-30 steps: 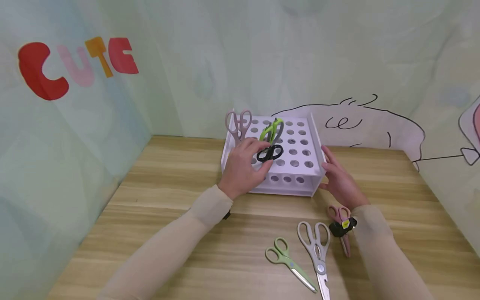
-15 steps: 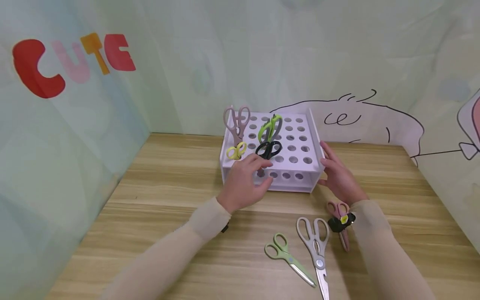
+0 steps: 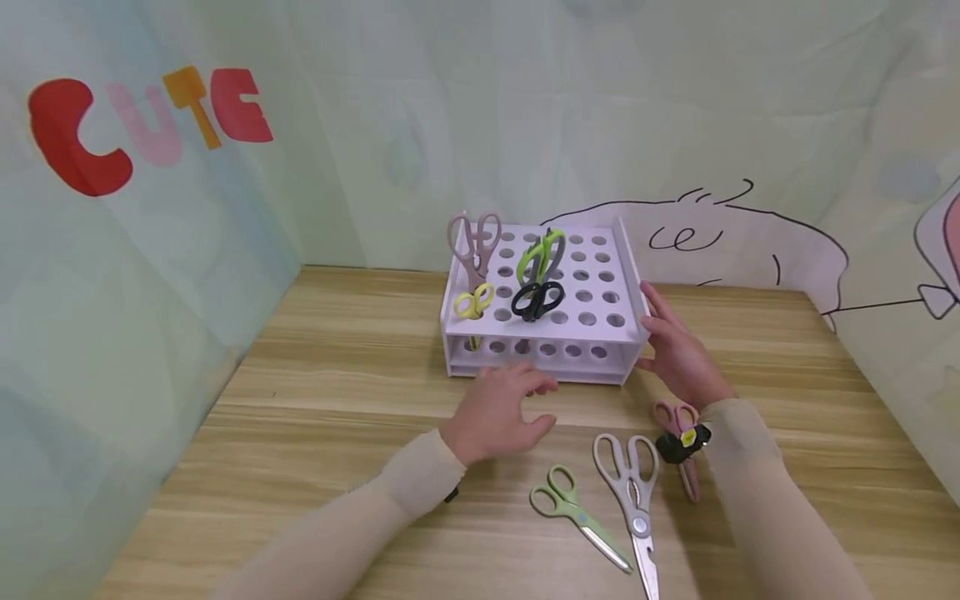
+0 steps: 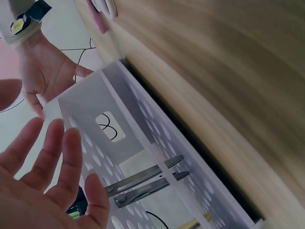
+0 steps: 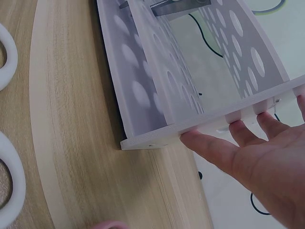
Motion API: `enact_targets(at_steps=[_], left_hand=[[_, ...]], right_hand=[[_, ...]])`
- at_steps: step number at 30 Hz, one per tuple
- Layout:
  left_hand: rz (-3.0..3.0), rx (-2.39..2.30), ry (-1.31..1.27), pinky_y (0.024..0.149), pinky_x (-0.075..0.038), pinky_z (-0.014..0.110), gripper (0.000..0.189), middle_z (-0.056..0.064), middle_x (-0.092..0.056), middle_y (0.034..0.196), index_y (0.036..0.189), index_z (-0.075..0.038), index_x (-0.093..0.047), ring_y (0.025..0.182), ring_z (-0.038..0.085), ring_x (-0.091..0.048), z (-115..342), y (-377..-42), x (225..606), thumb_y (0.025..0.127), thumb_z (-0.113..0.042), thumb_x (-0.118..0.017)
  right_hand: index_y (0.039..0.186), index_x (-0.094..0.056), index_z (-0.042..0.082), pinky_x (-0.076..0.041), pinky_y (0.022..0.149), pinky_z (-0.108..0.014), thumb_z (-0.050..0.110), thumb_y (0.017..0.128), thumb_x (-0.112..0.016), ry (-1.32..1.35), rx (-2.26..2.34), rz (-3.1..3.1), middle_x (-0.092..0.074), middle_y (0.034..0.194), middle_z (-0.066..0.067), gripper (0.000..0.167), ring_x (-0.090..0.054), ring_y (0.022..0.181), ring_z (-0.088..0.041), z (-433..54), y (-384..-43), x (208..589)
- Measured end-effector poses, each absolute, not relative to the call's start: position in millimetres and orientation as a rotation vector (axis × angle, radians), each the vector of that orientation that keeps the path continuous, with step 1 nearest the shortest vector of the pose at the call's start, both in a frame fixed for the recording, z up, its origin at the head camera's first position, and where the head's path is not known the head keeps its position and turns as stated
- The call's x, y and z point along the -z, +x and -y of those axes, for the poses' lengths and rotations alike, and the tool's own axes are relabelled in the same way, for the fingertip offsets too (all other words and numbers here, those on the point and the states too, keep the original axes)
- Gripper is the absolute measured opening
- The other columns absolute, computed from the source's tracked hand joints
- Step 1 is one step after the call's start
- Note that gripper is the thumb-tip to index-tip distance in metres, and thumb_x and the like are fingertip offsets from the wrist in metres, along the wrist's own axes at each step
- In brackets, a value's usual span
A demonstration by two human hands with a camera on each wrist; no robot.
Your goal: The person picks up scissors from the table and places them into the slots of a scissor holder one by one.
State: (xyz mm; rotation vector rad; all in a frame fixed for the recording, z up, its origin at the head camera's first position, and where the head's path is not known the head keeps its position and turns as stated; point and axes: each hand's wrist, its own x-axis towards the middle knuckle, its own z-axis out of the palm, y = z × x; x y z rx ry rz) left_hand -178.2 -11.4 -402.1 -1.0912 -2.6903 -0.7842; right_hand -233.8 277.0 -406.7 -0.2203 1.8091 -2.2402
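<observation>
My left hand (image 3: 498, 412) hovers in front of a white perforated rack (image 3: 513, 332), fingers relaxed and holding nothing; its spread fingers (image 4: 71, 155) show in the left wrist view. The fingertips of my right hand (image 3: 684, 360) touch the rack's right side wall (image 5: 228, 109). Four kinds of handles rise from the rack's holes: mauve scissors (image 3: 474, 242), yellow scissors (image 3: 474, 302), green-and-grey scissors (image 3: 542, 255) and black scissors (image 3: 537, 301). Two blades (image 4: 138, 183) hang inside the rack in the left wrist view. Light green scissors (image 3: 576, 517) are nearest below my left hand.
Large grey kitchen scissors (image 3: 632, 492) lie beside the light green pair. Pink scissors (image 3: 688, 479) lie partly under my right wrist and its camera. The wooden table (image 3: 315, 367) meets a printed cloth backdrop (image 3: 375, 167) behind the rack.
My left hand has let go of the black scissors, which stand in a front hole, and has drawn back toward me. The yellow scissors came into sight. My right hand stays at the rack.
</observation>
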Motion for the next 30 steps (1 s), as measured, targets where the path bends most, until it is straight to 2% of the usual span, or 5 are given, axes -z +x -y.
enact_targets(at_steps=[2,8,13,23,30], left_hand=[[2.750,0.769,-1.121,0.085,-0.046,0.041,0.034,-0.001,-0.067,0.103,0.115,-0.016,-0.070,0.095,0.013,-0.061,11,-175,405,0.084,-0.029,-0.074],[2.915,0.695,-1.262,0.082,-0.044,0.036,0.039,-0.005,-0.067,0.107,0.121,-0.019,-0.069,0.095,0.010,-0.060,10,-170,414,0.085,-0.033,-0.074],[2.979,0.672,-1.391,0.080,-0.038,0.032,0.044,-0.008,-0.064,0.108,0.122,-0.021,-0.069,0.091,0.006,-0.053,8,-167,424,0.082,-0.038,-0.078],[3.055,0.505,-1.427,0.074,-0.032,0.029,0.064,-0.012,-0.057,0.106,0.127,-0.025,-0.067,0.088,0.007,-0.045,5,-161,436,0.073,-0.054,-0.083],[3.060,0.442,-1.457,0.073,-0.029,0.028,0.069,-0.013,-0.052,0.099,0.126,-0.027,-0.065,0.083,0.007,-0.041,2,-155,438,0.066,-0.053,-0.087]], right_hand=[[0.160,-0.005,0.036,-0.012,0.110,-0.071,0.021,0.108,-0.033,-0.219,2.243,-1.803,0.006,0.166,-0.001,0.060,-0.001,0.148,-0.035,-276,-234,407],[0.159,-0.006,0.037,-0.012,0.110,-0.071,0.023,0.108,-0.034,-0.207,2.233,-1.818,0.005,0.166,-0.002,0.060,-0.002,0.149,-0.033,-275,-233,407],[0.159,-0.006,0.037,-0.011,0.110,-0.071,0.022,0.108,-0.034,-0.198,2.236,-1.820,0.004,0.166,-0.002,0.060,-0.002,0.148,-0.032,-275,-233,406],[0.160,-0.005,0.036,-0.012,0.110,-0.071,0.022,0.108,-0.035,-0.208,2.239,-1.807,0.007,0.166,0.002,0.061,-0.002,0.149,-0.034,-276,-234,404],[0.160,-0.006,0.037,-0.011,0.110,-0.071,0.022,0.108,-0.036,-0.192,2.234,-1.815,0.007,0.166,0.003,0.061,-0.002,0.149,-0.032,-277,-234,405]])
